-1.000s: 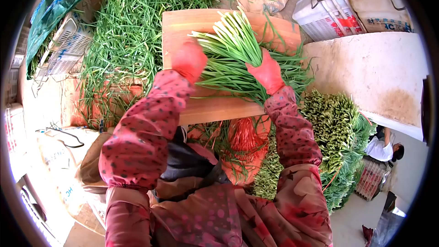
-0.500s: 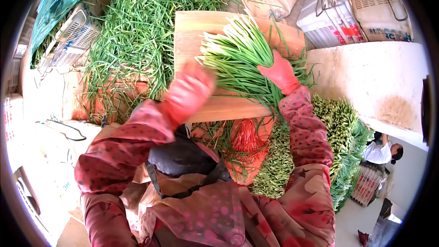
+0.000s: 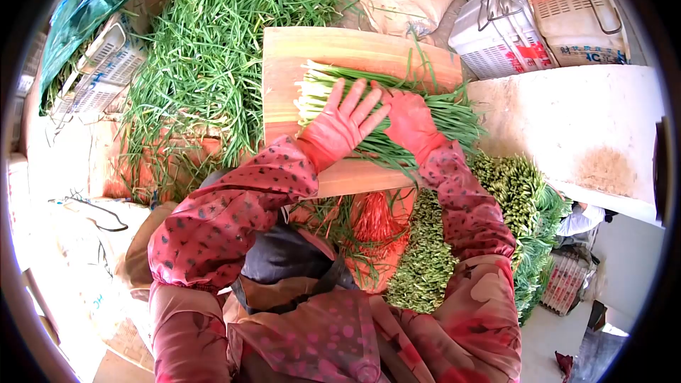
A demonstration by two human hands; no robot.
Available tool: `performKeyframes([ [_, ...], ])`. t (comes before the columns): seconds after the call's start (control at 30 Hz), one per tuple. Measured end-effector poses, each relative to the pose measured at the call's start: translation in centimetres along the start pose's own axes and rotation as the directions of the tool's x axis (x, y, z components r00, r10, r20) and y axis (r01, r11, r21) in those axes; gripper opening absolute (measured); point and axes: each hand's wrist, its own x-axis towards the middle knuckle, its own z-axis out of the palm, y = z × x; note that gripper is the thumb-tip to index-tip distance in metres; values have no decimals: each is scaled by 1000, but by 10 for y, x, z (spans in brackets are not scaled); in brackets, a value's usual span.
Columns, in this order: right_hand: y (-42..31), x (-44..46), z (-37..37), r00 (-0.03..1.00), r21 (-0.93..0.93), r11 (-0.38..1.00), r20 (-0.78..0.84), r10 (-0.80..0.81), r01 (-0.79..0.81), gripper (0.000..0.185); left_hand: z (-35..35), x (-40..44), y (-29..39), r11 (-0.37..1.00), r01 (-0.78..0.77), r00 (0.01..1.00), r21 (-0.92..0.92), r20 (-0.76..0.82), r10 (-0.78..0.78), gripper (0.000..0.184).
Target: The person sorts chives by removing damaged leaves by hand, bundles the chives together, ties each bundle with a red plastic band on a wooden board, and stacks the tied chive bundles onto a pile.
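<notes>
A bunch of garlic chives (image 3: 319, 78) lies across a wooden board (image 3: 291, 42), its pale cut ends to the left and green leaves to the right. Both hands wear pinkish-red gloves. My left hand (image 3: 340, 126) lies flat over the stalks near the pale end, fingers spread. Close beside it, my right hand (image 3: 413, 124) curls over the middle of the bunch and grips it; its fingertips are partly hidden. Several loose leaves stick out past the board's right edge.
A big heap of loose green chives (image 3: 206, 42) lies left of the board. Red plastic strips (image 3: 379, 223) hang below it, beside stacked bundles (image 3: 425, 255). White crates (image 3: 489, 35) stand at upper right, near a pale wall (image 3: 560, 120). Another person (image 3: 582, 220) is partly visible far right.
The bunch has turned from slanting upward to lying nearly level, its pale ends now leftward. My left hand has come from the lower left onto the stalks. My right hand has shifted slightly left.
</notes>
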Motion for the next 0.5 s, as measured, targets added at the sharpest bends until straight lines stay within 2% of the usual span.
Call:
performKeyframes([
  [0.03, -1, 0, -4, 1000, -17, 999, 8, -27, 27, 84, 2, 6, -3, 997, 51, 997, -57, 62, -47, 66],
  [0.07, -1, 1, 2, 997, -27, 999, 69, -21, 23, 86, 6, 7, -3, 975, 84, 991, -207, 116, -60, 88],
  [0.1, 0, 0, 0, 997, -27, 999, 71, -16, 18, 86, 0, 9, -3, 975, 79, 992, -210, 116, -56, 88],
  [0.17, -1, 4, -9, 991, 18, 1000, 137, -7, 5, 88, -16, 9, -10, 938, 105, 965, -331, 263, -15, 108],
  [0.2, 3, 3, -19, 987, 141, 990, 163, 1, -24, 78, -17, 6, -11, 921, 107, 964, -374, 265, -5, 114],
  [0.23, 3, 8, -30, 987, 147, 989, 161, -6, -18, 78, -14, 2, -10, 922, 113, 962, -370, 272, -8, 114],
  [0.3, 6, 21, -52, 998, 454, 890, 65, 25, -52, 59, -9, -2, -7, 946, 33, 963, -323, 262, 56, 117],
  [0.33, -1, 31, -59, 995, 608, 789, 18, 94, -86, 41, -12, -3, -6, 954, 30, 968, -298, 245, 46, 96],
  [0.37, -8, 42, -53, 995, 606, 791, 17, 98, -88, 41, -7, -3, -2, 954, 27, 969, -298, 241, 48, 96],
  [0.43, -12, 60, -30, 959, 446, 849, 158, 236, -283, 32, 10, -2, 7, 994, 38, 993, -102, 117, -26, 71],
  [0.47, -6, 61, -10, 959, 447, 849, 155, 237, -282, 32, 11, -2, 5, 982, 40, 997, -184, 75, -26, 55],
  [0.5, -1, 61, 17, 965, 529, 808, 165, 203, -261, 29, 15, -4, 4, 983, 41, 997, -180, 75, -28, 55],
])
